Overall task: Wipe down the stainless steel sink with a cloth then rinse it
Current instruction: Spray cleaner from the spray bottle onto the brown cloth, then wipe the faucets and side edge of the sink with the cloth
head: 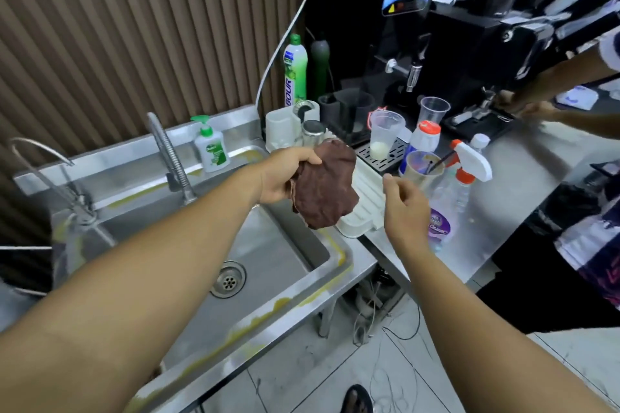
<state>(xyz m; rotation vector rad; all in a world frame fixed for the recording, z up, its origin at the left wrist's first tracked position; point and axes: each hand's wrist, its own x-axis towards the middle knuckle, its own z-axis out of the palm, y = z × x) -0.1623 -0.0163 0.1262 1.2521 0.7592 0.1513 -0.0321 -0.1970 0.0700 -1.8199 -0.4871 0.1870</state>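
Now the left hand grips a crumpled brown cloth, held up over the right rim of the steel sink beside a white rack; the right hand hovers just beside the cloth, fingers loosely curled, empty

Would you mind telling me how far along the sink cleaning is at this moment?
Barely started. Done: the brown cloth is picked up, bunched in the left hand above the edge of the sink. In hand: the right hand hangs open beside it, empty. Left: the wipe itself, since yellowish residue lines the rim, and the rinse; no water runs from the faucet.
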